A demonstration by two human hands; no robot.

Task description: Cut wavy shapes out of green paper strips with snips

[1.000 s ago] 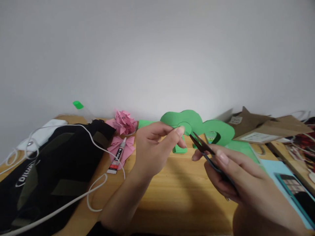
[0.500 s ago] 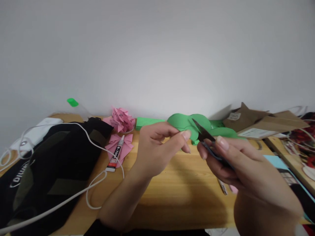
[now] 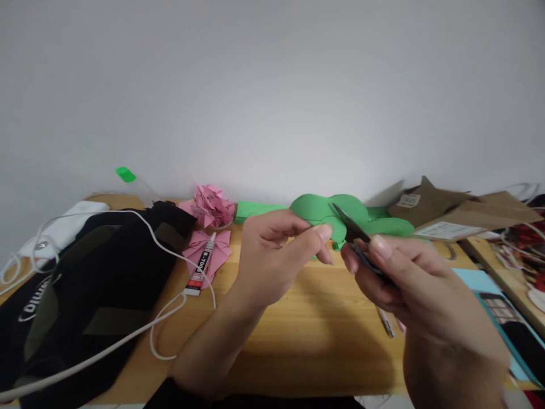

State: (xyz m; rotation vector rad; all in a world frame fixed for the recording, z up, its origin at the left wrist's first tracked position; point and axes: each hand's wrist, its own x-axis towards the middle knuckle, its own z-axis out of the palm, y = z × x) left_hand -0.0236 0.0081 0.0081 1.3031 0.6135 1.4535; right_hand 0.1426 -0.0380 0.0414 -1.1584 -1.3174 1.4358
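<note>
My left hand (image 3: 275,255) pinches the edge of a green paper cut-out (image 3: 319,211) with thumb and fingers and holds it above the wooden table (image 3: 298,335). My right hand (image 3: 409,284) grips small dark scissors (image 3: 353,236) whose blades point up and left into the green paper, right beside my left fingertips. More green paper (image 3: 392,228) trails to the right behind the scissors.
A black bag (image 3: 85,284) with a white cable (image 3: 140,335) fills the left. Pink paper flowers (image 3: 210,207), a glue tube (image 3: 202,267) and a green strip (image 3: 255,210) lie near the wall. Brown paper bags (image 3: 451,213), a blue sheet (image 3: 481,284) and a pen (image 3: 385,324) sit at right.
The green paper has tilted down flatter and lower than a second ago. My right hand moved the scissors left and up into the paper. The view shifted slightly.
</note>
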